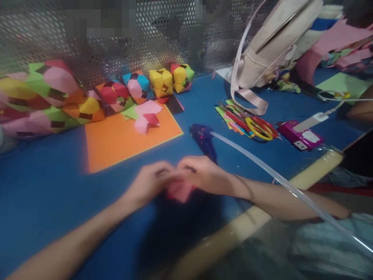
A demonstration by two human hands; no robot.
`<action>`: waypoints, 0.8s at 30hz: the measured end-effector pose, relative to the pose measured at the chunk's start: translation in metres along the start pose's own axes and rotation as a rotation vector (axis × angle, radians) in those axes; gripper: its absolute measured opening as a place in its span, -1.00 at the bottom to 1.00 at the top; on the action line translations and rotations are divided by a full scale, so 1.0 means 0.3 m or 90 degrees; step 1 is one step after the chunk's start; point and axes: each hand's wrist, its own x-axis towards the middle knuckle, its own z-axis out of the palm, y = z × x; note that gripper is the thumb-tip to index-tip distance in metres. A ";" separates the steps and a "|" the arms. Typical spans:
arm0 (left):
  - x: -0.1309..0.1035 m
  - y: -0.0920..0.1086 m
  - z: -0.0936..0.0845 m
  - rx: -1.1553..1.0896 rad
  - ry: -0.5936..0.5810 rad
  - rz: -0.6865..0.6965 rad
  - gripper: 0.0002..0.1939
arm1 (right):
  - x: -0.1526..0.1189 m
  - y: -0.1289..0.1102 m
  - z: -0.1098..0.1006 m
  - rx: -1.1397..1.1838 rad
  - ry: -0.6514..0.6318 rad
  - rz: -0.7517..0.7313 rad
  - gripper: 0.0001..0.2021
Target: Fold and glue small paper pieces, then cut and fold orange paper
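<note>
Between both hands is a folded pink and red paper piece point(181, 189), blurred and partly covered by fingers. My left hand point(153, 177) is closed on its left side. From the right, my right hand point(201, 173) closes on the same piece, and the fingertips of the two hands meet above it. Just beyond my right hand lies a dark blue glue gun point(204, 138) with a small red light, a long clear glue stick running out of it. Farther off, loose folded paper pieces point(147, 116) rest on an orange sheet point(116, 147).
Folded paper balls point(161, 82) line the perforated metal panel point(105, 42). Scissors point(259, 126) lie on coloured paper. A purple power socket point(303, 134) with a white plug and a pale backpack point(262, 50) are at right. The blue table's edge point(309, 171) runs diagonally. Another person's arm point(361, 111) shows far right.
</note>
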 end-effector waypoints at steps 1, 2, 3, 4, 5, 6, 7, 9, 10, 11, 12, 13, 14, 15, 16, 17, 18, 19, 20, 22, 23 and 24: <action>-0.001 -0.002 -0.003 0.008 0.015 -0.004 -0.77 | 0.001 -0.006 -0.004 0.037 0.001 0.030 -0.82; -0.002 -0.006 -0.006 0.012 0.045 -0.006 -0.77 | 0.001 -0.013 -0.007 0.079 0.010 0.058 -0.80; -0.002 -0.011 -0.009 0.011 0.088 -0.007 -0.78 | 0.001 -0.019 -0.009 0.117 0.029 0.078 -0.79; -0.002 -0.018 -0.012 0.004 0.137 -0.006 -0.79 | 0.001 -0.025 -0.009 0.147 0.053 0.089 -0.79; 0.000 -0.026 -0.014 -0.008 0.189 -0.003 -0.81 | 0.001 -0.027 -0.007 0.167 0.076 0.096 -0.78; 0.002 -0.035 -0.014 -0.025 0.230 0.001 -0.83 | 0.000 -0.028 -0.004 0.176 0.094 0.103 -0.75; 0.005 -0.044 -0.013 -0.043 0.259 0.005 -0.86 | 0.000 -0.026 0.001 0.176 0.106 0.113 -0.73; 0.008 -0.060 -0.003 -0.083 0.275 0.013 -0.90 | 0.001 -0.015 0.014 0.158 0.114 0.123 -0.73; 0.008 -0.064 0.004 -0.105 0.270 0.014 -0.90 | 0.002 -0.008 0.020 0.144 0.119 0.114 -0.77; 0.007 -0.067 0.013 -0.127 0.259 0.011 -0.89 | 0.004 -0.001 0.024 0.128 0.128 0.097 -0.80; 0.004 -0.067 0.023 -0.148 0.245 0.004 -0.88 | 0.006 0.006 0.027 0.109 0.139 0.078 -0.82; 0.001 -0.065 0.032 -0.168 0.229 -0.005 -0.86 | 0.008 0.012 0.029 0.089 0.149 0.060 -0.84; -0.003 -0.062 0.040 -0.186 0.214 -0.017 -0.86 | 0.011 0.017 0.029 0.071 0.158 0.046 -0.84; -0.006 -0.057 0.047 -0.203 0.202 -0.030 -0.85 | 0.013 0.021 0.028 0.056 0.165 0.036 -0.84; -0.007 -0.053 0.053 -0.218 0.191 -0.042 -0.85 | 0.014 0.024 0.028 0.045 0.169 0.029 -0.84; -0.008 -0.048 0.058 -0.235 0.179 -0.052 -0.85 | 0.015 0.026 0.028 0.036 0.171 0.023 -0.84; -0.008 -0.044 0.061 -0.252 0.166 -0.059 -0.83 | 0.015 0.027 0.028 0.030 0.173 0.019 -0.84; -0.007 -0.039 0.064 -0.265 0.151 -0.065 -0.81 | 0.015 0.027 0.029 0.023 0.174 0.015 -0.83; -0.005 -0.035 0.066 -0.273 0.137 -0.068 -0.79 | 0.014 0.026 0.031 0.017 0.173 0.013 -0.83; -0.003 -0.027 0.071 -0.252 0.119 -0.074 -0.73 | 0.012 0.023 0.036 0.008 0.168 0.019 -0.83; -0.003 -0.023 0.073 -0.227 0.120 -0.077 -0.73 | 0.012 0.020 0.038 0.005 0.166 0.026 -0.83; -0.004 -0.020 0.075 -0.201 0.124 -0.081 -0.75 | 0.012 0.016 0.040 0.005 0.163 0.034 -0.83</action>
